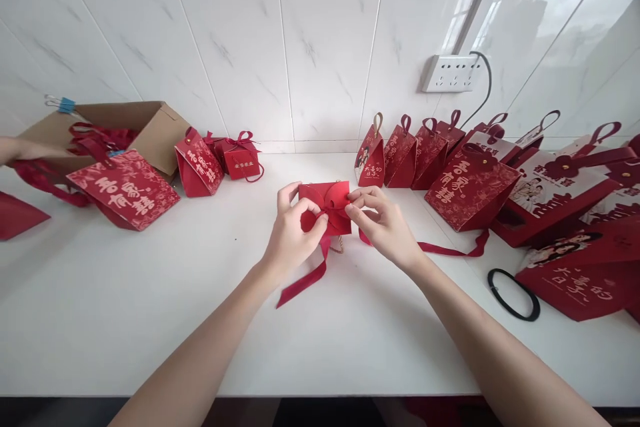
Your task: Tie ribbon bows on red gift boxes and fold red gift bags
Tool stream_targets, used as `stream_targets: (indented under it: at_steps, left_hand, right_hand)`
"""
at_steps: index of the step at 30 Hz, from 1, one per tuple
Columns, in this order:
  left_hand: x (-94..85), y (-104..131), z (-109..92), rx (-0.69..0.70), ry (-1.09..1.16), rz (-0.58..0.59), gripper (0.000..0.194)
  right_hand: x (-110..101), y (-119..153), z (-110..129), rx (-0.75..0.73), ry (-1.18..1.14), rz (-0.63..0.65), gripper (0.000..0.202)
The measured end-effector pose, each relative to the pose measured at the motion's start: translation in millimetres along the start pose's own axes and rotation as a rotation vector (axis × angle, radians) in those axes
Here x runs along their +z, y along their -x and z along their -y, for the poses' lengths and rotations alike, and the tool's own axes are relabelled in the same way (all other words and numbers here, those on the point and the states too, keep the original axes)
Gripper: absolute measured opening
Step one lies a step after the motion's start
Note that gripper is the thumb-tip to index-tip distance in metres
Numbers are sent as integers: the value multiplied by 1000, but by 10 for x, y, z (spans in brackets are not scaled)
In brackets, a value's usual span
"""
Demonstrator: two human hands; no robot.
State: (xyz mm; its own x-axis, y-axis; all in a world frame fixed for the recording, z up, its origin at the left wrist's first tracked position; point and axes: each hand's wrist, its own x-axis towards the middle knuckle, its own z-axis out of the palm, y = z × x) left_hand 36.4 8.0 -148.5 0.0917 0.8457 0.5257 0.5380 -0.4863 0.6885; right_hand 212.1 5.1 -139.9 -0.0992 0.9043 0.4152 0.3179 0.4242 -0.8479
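Observation:
A small red box (306, 221) with petal-like flaps on top sits on the white table in front of me. My left hand (296, 227) pinches dark red ribbon at the middle of the box top, thumb and index finger together. At the right side of the box, my right hand (375, 217) has its fingers pressed together on the ribbon. One ribbon tail (305, 285) trails toward me on the table, and another ribbon length (455, 250) runs out to the right. Gold cord shows at the near edge of the box.
Red gift boxes (473, 187) crowd the right side, near a black ring (514, 295). At left are a cardboard box (160, 137), more red boxes (125, 192) and another person's arm (25, 148). A socket strip (453, 73) hangs on the tiled wall.

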Motion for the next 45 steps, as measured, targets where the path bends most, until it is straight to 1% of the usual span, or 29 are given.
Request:
stream_targets:
  at_steps: [4, 9, 12, 16, 19, 22, 25, 28, 32, 34, 36, 39, 42, 45]
  left_hand:
    - [-40, -34, 3, -77, 157, 46, 9]
    - [-64, -63, 15, -109, 249, 8, 15]
    - [-88, -98, 56, -152, 267, -8, 18]
    - [-108, -131, 91, -175, 260, -40, 18]
    - [-113, -131, 90, -204, 275, -46, 19]
    - [-124, -128, 89, -220, 289, -26, 20]
    - [-137, -130, 95, -191, 296, 10, 20]
    - [-136, -121, 87, -130, 264, 61, 20]
    - [-119, -72, 42, -5, 160, 133, 17]
    - [-109, -44, 20, 65, 116, 161, 16]
    - [-93, -25, 13, 112, 121, 179, 17]
    - [-48, -14, 32, 129, 184, 142, 17]
    - [6, -11, 57, 143, 142, 66, 6]
    - [23, -6, 56, 158, 56, 54, 15]
  right_hand:
    - [-34, -39, -32, 23, -6, -44, 25]
    - [-37, -48, -17, 67, -5, -82, 27]
    - [-33, -53, -12, 108, -69, -48, 29]
    - [-50, -67, -28, 163, -185, 23, 29]
    - [-72, -67, -32, 169, -173, 42, 29]
    - [-91, -69, -37, 165, -161, 44, 33]
    - [-96, -80, -51, 157, -181, 40, 35]
    - [-87, -89, -53, 120, -158, 8, 33]
    - [-71, -82, -10, 78, -21, -81, 28]
    - [-71, -73, 13, 69, 14, -97, 28]
    - [-73, -64, 21, 57, 9, -100, 27]
    - [-69, -53, 3, 25, -17, -89, 26]
    - [-50, -43, -18, -8, -33, -61, 24]
    - [-31, -32, -13, -53, -23, -32, 22]
